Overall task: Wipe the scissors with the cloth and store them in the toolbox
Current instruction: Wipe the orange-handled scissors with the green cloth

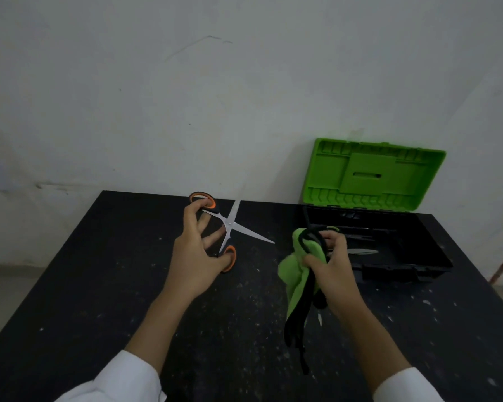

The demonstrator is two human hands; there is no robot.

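Observation:
The scissors [238, 224] have orange-and-black handles and silver blades spread wide apart in an X. My left hand [195, 253] holds them above the table, with a finger in the upper handle loop and the thumb in the lower one. My right hand [331, 265] grips a green cloth with black trim [296, 280] that hangs down, just right of the blade tips. The toolbox [404, 265] is black, with its green lid [372, 175] raised against the wall, at the back right. A silver metal tool lies inside it.
The black table [99, 285] is speckled with white flecks and ends at a white wall behind. White sleeves cover both forearms at the bottom edge. The floor shows at the left, beyond the table's edge.

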